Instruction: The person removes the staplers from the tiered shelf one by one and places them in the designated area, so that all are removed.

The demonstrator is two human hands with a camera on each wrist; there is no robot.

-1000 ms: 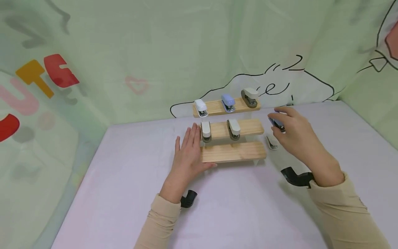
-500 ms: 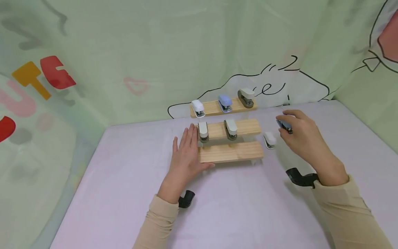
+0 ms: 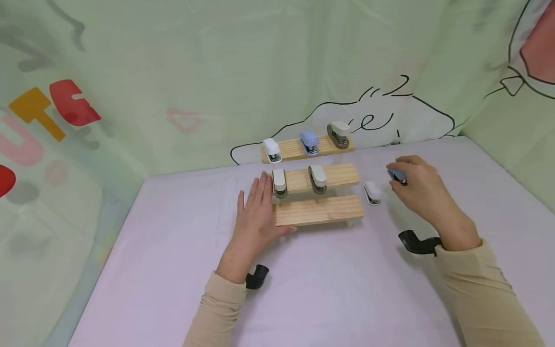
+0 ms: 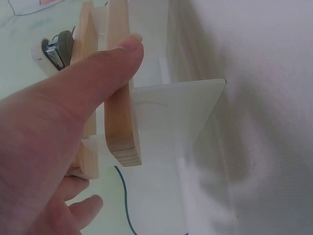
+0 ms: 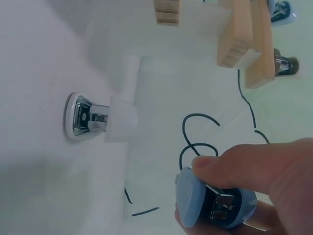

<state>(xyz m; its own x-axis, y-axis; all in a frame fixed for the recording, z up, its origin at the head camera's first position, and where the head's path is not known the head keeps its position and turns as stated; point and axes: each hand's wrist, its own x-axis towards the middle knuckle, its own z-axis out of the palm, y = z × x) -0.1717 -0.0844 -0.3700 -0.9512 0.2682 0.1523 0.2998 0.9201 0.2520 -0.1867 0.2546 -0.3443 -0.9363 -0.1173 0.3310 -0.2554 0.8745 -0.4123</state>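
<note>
In the head view my left hand lies against the left end of a three-tier wooden rack, fingers straight. Its thumb runs along the front edge of the lowest board. My right hand is right of the rack and pinches a blue mini stapler between thumb and fingers. A white stapler stands on the table between rack and right hand. On the middle board are two white-and-grey staplers. The top board carries a white stapler, a blue stapler and a white-and-grey stapler.
A pale lilac cloth covers the table. Behind it hangs a light green printed curtain, close to the rack's back. Clear side supports hold the boards. Black camera mounts stick out from both wrists.
My right hand has moved right, away from the rack, with the blue stapler in it. The white stapler on the table now shows fully. My left hand stays at the rack; the view shifts slightly.
</note>
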